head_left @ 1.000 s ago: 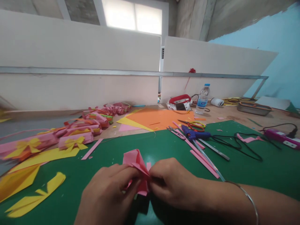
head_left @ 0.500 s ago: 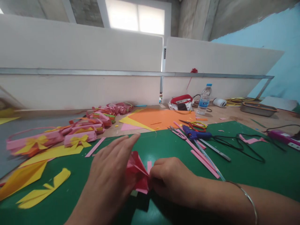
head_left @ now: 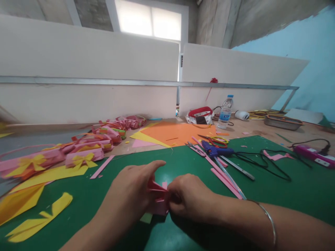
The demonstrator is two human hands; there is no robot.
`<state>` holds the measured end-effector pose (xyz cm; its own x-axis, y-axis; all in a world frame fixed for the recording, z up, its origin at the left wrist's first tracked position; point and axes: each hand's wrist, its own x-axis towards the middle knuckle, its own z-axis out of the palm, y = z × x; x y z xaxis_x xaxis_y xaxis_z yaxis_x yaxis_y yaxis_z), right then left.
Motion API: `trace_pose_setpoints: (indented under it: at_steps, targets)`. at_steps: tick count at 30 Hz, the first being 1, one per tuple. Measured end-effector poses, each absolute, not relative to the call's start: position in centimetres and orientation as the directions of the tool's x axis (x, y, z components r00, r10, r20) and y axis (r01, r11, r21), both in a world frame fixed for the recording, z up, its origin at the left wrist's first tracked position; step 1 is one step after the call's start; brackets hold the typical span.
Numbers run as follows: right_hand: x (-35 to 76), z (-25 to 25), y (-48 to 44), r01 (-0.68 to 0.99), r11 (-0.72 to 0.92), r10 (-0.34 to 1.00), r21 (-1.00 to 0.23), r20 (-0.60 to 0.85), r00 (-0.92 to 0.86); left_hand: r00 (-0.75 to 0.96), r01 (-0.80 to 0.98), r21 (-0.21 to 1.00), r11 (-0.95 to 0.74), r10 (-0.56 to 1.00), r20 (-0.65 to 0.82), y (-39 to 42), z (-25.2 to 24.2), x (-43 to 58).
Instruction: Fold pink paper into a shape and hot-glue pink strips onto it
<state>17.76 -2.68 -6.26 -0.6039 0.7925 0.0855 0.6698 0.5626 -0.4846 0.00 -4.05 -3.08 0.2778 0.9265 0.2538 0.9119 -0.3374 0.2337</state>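
Low over the green mat (head_left: 162, 240), both hands are on a small folded pink paper piece (head_left: 161, 208). My left hand (head_left: 131, 193) wraps its left side with the thumb raised, hiding much of it. My right hand (head_left: 190, 197) is closed, its fingers pinching the paper's right edge. A pink tab (head_left: 164, 185) sticks up between the hands. Under the piece, a pale green scrap (head_left: 146, 218) shows. To the left lie a yellow paper bow cutout (head_left: 42, 218) and a folded yellow-orange sheet (head_left: 22, 202).
Finished pink paper bags with yellow bows (head_left: 85, 158) line the left. On the right are a blue glue gun (head_left: 216, 150) with its black cord, scissors (head_left: 218, 140), pink strips (head_left: 226, 183) and a purple power strip (head_left: 311, 155). Behind stand orange sheets (head_left: 180, 132) and a water bottle (head_left: 225, 113).
The pink paper's open end has been squeezed flatter and lower between the hands. My left thumb sticks out more to the right. The whole view has shifted slightly.
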Motion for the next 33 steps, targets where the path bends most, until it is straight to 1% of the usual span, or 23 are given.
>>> trace_pose_setpoints:
  at_steps: [5,8,11,13,15,18,20,24,26,28,30,33]
  targets:
    - [17.7,-6.2,-2.5,0.678,0.629,0.761,-0.38,0.124,-0.637,0.253,0.898,0.336,-0.284,0.958,0.133,-3.9,-2.5,0.4]
    - [17.9,-5.7,-2.4,0.673,0.642,0.745,-0.368,0.091,-0.661,0.231,0.9,0.36,-0.246,0.969,0.084,-3.9,-2.2,0.5]
    - [18.3,-4.6,-2.4,0.639,0.646,0.722,-0.418,0.063,-0.689,0.236,0.913,0.324,-0.25,0.968,0.081,-3.9,-2.4,0.5]
    - [18.4,-3.7,-2.7,0.606,0.634,0.724,-0.48,0.093,-0.684,0.249,0.917,0.296,-0.269,0.963,0.103,-4.0,-2.7,0.5]
    - [18.3,-3.1,-3.0,0.587,0.603,0.747,-0.54,0.125,-0.653,0.273,0.91,0.292,-0.295,0.955,0.114,-4.1,-2.9,0.6]
    - [17.9,-2.7,-3.4,0.626,0.565,0.789,-0.537,0.129,-0.601,0.314,0.887,0.318,-0.334,0.942,0.115,-4.2,-2.9,0.9]
    - [17.7,-2.7,-3.2,0.65,0.535,0.802,-0.539,0.081,-0.592,0.311,0.884,0.325,-0.335,0.942,0.125,-4.4,-2.8,1.2]
    - [17.5,-2.5,-2.6,0.642,0.412,0.805,-0.647,-0.072,-0.589,0.294,0.881,0.345,-0.324,0.946,0.138,-4.6,-2.4,1.6]
    - [17.3,-2.1,-2.4,0.64,0.384,0.81,-0.666,-0.09,-0.579,0.305,0.877,0.349,-0.331,0.944,0.128,-4.6,-2.3,1.7]
    - [17.0,-1.7,-2.2,0.658,0.391,0.805,-0.643,-0.107,-0.583,0.313,0.883,0.328,-0.335,0.942,0.118,-4.7,-2.1,1.7]
    - [16.3,-1.2,-2.0,0.7,0.408,0.796,-0.586,-0.148,-0.587,0.304,0.903,0.275,-0.329,0.944,0.132,-4.8,-2.1,1.7]
    - [15.0,-0.6,-1.4,0.782,0.46,0.787,-0.42,-0.215,-0.578,0.29,0.921,0.218,-0.323,0.942,0.17,-4.9,-2.2,1.5]
